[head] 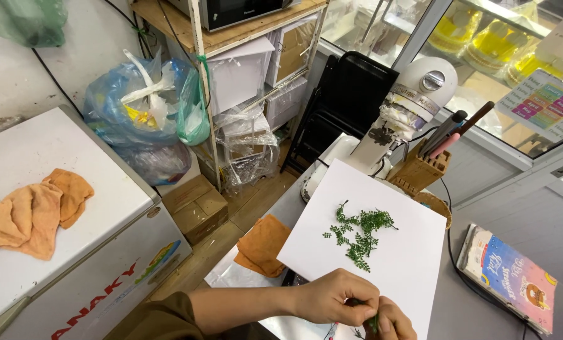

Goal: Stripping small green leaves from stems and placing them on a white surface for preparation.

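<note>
Green sprig (371, 322) pinched between left hand (332, 296) and right hand (391, 322), lower centre; advisable: light grip, over white board (413, 264).

Stand mixer (413, 101) (white), knife block (427, 169)

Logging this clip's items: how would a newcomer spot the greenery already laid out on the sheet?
Find the white stand mixer; in front of it lies a white sheet. The green leafy sprigs lie scattered mid-sheet, the only loose greenery there, apart from the sprig pinched between the left hand and right hand.
</note>
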